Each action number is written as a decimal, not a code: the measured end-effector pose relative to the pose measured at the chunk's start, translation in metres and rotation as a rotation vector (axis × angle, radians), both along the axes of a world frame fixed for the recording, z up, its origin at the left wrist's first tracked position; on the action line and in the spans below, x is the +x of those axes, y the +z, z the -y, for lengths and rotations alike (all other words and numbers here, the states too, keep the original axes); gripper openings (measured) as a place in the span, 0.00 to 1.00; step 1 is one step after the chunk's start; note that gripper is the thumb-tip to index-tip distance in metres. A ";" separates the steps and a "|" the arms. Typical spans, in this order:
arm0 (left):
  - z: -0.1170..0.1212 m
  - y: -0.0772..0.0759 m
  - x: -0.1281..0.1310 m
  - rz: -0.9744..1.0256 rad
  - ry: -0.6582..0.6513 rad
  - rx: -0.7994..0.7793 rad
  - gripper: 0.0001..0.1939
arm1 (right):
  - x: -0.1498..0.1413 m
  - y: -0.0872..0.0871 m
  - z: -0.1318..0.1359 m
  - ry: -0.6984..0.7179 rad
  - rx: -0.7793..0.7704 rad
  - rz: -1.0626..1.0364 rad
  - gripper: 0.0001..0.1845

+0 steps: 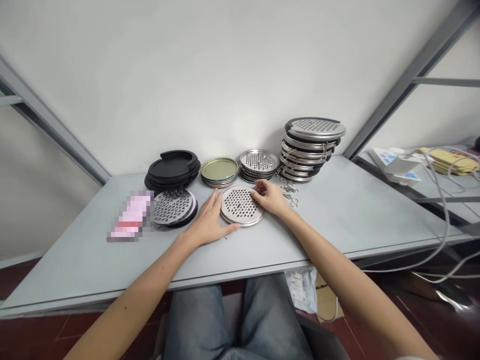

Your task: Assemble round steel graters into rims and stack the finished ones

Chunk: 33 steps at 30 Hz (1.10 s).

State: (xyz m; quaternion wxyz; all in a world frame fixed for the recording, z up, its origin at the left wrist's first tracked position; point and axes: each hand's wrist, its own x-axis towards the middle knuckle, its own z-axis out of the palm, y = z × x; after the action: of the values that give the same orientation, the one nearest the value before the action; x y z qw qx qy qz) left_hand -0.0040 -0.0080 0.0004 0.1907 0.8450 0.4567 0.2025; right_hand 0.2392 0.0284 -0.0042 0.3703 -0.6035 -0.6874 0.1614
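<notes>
Left hand (205,223) open, right hand (272,198) curled, its grip unclear, both at the round silver perforated metal disc (243,206) on the grey tabletop (337,215); a backward shove could jolt those stacked round silver graters (258,161)!

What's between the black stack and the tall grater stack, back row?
Head view, left to right: an olive-topped stack, then a short grater stack.
</notes>
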 end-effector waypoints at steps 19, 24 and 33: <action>-0.004 -0.003 0.001 -0.111 -0.017 0.048 0.44 | -0.006 -0.008 0.002 0.164 0.142 0.088 0.13; -0.007 -0.008 -0.002 -0.071 -0.053 0.161 0.52 | -0.004 -0.009 -0.001 0.189 0.154 0.044 0.13; -0.007 0.003 0.001 0.070 -0.185 0.493 0.25 | 0.003 -0.002 -0.005 0.239 -0.026 -0.170 0.17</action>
State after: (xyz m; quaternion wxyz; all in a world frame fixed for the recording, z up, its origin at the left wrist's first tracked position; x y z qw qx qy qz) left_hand -0.0033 -0.0013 0.0034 0.0123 0.8967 0.3073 0.3183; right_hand 0.2420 0.0336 -0.0057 0.3975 -0.5064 -0.7182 0.2641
